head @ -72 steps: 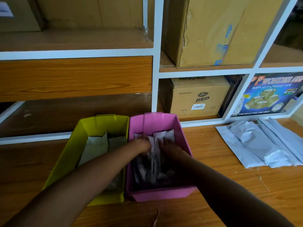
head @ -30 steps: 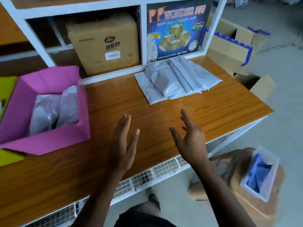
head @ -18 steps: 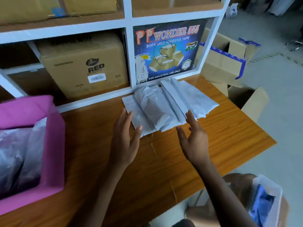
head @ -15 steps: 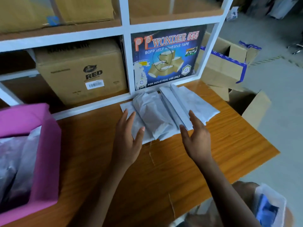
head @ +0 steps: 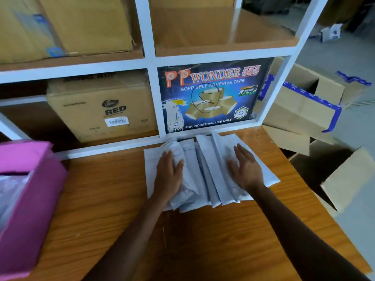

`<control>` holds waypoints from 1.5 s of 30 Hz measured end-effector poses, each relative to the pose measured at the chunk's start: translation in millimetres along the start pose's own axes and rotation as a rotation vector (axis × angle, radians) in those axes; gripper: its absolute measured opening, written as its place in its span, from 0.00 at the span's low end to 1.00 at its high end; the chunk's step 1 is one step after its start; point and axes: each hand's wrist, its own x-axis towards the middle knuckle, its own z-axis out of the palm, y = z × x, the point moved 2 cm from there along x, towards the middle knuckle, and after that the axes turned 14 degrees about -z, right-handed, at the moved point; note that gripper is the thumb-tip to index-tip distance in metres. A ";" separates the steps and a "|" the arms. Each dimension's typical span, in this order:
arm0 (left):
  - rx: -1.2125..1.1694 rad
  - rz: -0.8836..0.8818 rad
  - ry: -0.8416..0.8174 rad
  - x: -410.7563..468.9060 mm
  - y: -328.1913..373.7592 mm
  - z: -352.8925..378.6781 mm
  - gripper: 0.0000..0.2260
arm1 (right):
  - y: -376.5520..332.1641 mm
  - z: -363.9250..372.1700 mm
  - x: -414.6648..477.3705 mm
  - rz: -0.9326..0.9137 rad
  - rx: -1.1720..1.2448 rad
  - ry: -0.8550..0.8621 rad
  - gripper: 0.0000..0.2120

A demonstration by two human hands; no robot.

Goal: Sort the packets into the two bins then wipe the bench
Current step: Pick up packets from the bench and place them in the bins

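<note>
The white packets (head: 203, 173) lie in an overlapping pile on the bench (head: 101, 199) at 12 o'clock, their far ends against the shelf rail (head: 101, 148) below the tape box (head: 211, 96). The left hand (head: 169, 175) rests flat on the pile's 9 o'clock side, its grip wide and holding nothing. The right hand (head: 246, 169) lies over the 3 o'clock side, grip just as wide, fingers straight. The pink bin (head: 34, 199) stands at 9 o'clock, well apart from the pile; something pale shows inside it.

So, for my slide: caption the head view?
Left hand and right hand, fingers straight, on the white packets on the bench.
</note>
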 end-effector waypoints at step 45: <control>-0.140 0.583 0.107 -125.5 -90.2 -189.1 0.19 | -317.7 7.4 -125.4 0.009 0.169 0.505 0.24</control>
